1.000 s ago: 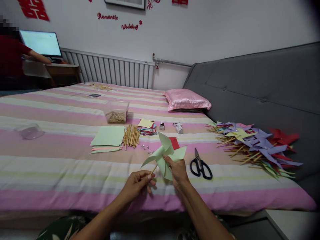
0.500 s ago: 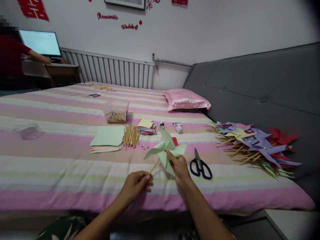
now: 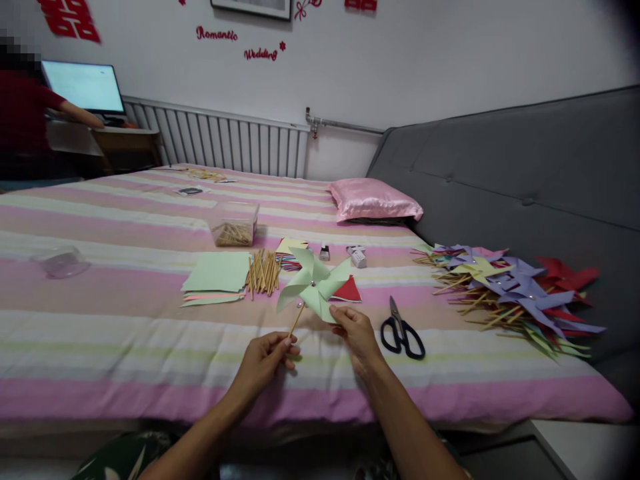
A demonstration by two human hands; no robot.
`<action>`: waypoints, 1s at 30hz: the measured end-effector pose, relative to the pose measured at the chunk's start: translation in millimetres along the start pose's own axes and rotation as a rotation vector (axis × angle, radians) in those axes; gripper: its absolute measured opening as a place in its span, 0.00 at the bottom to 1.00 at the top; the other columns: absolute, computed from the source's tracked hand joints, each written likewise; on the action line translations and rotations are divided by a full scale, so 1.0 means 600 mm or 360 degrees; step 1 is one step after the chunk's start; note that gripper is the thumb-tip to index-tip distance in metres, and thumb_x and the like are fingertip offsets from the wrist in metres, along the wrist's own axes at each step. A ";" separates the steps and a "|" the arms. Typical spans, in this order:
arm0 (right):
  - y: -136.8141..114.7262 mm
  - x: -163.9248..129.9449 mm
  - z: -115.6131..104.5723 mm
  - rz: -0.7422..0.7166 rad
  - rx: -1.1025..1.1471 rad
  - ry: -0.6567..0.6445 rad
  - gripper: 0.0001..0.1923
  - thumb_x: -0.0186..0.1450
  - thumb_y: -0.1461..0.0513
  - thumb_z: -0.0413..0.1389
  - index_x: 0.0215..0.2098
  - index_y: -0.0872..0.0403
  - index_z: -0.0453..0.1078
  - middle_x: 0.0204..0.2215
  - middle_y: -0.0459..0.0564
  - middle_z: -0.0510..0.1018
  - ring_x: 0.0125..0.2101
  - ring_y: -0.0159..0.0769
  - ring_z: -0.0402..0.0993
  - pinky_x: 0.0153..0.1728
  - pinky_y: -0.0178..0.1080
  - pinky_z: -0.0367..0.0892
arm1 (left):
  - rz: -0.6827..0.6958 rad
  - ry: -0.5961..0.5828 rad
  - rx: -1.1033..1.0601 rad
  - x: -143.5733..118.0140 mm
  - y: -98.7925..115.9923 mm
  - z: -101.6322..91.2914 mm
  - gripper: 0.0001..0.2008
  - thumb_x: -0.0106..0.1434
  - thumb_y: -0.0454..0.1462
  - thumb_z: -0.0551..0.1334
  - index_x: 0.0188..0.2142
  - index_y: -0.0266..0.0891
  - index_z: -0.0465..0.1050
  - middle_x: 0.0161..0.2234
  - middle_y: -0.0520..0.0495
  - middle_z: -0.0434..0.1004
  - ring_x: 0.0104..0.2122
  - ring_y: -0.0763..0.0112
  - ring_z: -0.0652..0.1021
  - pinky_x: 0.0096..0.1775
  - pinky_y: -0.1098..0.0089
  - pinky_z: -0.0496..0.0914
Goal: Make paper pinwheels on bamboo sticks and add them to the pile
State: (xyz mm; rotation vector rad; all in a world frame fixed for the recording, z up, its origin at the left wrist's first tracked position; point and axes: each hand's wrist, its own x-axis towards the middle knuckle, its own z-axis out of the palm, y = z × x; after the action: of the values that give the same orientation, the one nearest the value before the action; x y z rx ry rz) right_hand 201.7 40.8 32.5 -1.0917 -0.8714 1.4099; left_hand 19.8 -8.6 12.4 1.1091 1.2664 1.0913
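Observation:
A pale green paper pinwheel (image 3: 314,283) on a thin wooden stick is held up over the bed, tilted to the left at its lower end. My left hand (image 3: 270,353) pinches the stick near its bottom. With fingers curled together, my right hand (image 3: 357,333) has its fingertips at the edge of the lower right blade. A small pin head shows at the pinwheel's centre. Behind it lie red paper (image 3: 349,289) and a small multicoloured paper stack (image 3: 290,245), both partly hidden. Black-handled scissors (image 3: 400,333) rest just right of my right hand.
Wooden sticks (image 3: 263,272) lie beside green sheets (image 3: 216,272). A clear box (image 3: 234,225) holds more sticks; a clear lid (image 3: 60,262) is at left. Several finished pinwheels (image 3: 510,287) are heaped near the grey headboard (image 3: 525,167). A person in a red sleeve (image 3: 50,100) sits by a monitor.
The pinwheel has moved left and slightly up, its blades turned. My right hand's fingers have gone from its centre to a blade's edge. More of the red paper shows.

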 end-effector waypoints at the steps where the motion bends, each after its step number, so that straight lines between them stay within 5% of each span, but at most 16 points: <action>1: -0.001 0.001 -0.001 -0.0001 0.0021 0.0035 0.15 0.47 0.54 0.65 0.24 0.58 0.72 0.21 0.44 0.73 0.22 0.26 0.66 0.25 0.30 0.58 | -0.0001 -0.0006 0.0000 0.000 0.000 0.000 0.22 0.51 0.50 0.63 0.34 0.32 0.72 0.28 0.41 0.79 0.19 0.71 0.75 0.19 0.74 0.60; 5: -0.010 -0.001 -0.002 0.0000 0.0140 0.0088 0.17 0.48 0.53 0.65 0.27 0.57 0.73 0.23 0.44 0.74 0.23 0.27 0.68 0.24 0.29 0.60 | 0.0003 -0.0031 0.0002 0.001 -0.004 -0.001 0.20 0.53 0.49 0.62 0.35 0.32 0.72 0.29 0.41 0.79 0.19 0.72 0.75 0.19 0.75 0.60; 11: -0.003 -0.014 0.014 0.0119 0.0110 -0.0226 0.21 0.48 0.51 0.64 0.34 0.57 0.72 0.31 0.50 0.78 0.23 0.28 0.70 0.20 0.29 0.61 | 0.0081 0.0075 0.0016 0.001 -0.004 -0.002 0.21 0.54 0.48 0.61 0.37 0.31 0.72 0.30 0.39 0.80 0.19 0.71 0.76 0.20 0.74 0.61; 16: 0.041 -0.026 0.046 -0.0004 -0.0158 -0.0426 0.17 0.48 0.53 0.64 0.30 0.58 0.76 0.24 0.50 0.78 0.20 0.29 0.69 0.21 0.31 0.62 | 0.0247 0.0047 0.0208 -0.007 0.011 0.012 0.20 0.57 0.48 0.59 0.39 0.33 0.73 0.32 0.42 0.80 0.21 0.70 0.77 0.26 0.71 0.69; 19: 0.050 -0.026 0.059 -0.0261 -0.0262 -0.0319 0.14 0.50 0.54 0.62 0.27 0.58 0.77 0.24 0.51 0.79 0.24 0.34 0.73 0.28 0.35 0.67 | 0.0363 0.0079 0.0419 -0.006 0.016 0.015 0.20 0.56 0.49 0.58 0.38 0.36 0.74 0.27 0.47 0.80 0.24 0.66 0.78 0.29 0.69 0.71; 24: 0.036 -0.022 0.059 -0.0469 -0.0562 -0.0179 0.13 0.52 0.57 0.60 0.31 0.57 0.78 0.26 0.52 0.80 0.24 0.35 0.74 0.25 0.32 0.66 | 0.0435 0.0181 0.0664 0.017 0.007 0.008 0.22 0.53 0.52 0.58 0.39 0.38 0.75 0.27 0.49 0.81 0.25 0.64 0.79 0.29 0.71 0.72; 30: 0.022 -0.028 0.059 -0.0463 -0.0455 -0.0057 0.11 0.52 0.58 0.59 0.30 0.56 0.77 0.23 0.50 0.79 0.22 0.35 0.75 0.21 0.31 0.66 | 0.0675 0.0229 0.0904 0.025 0.011 0.012 0.23 0.51 0.55 0.59 0.36 0.41 0.75 0.32 0.50 0.82 0.30 0.62 0.80 0.30 0.72 0.73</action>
State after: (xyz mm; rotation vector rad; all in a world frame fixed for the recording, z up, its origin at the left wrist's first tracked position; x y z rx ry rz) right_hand 163.8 25.1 33.4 -1.1012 -1.2327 1.0878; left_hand 27.3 7.0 16.8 1.8152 1.5490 1.1643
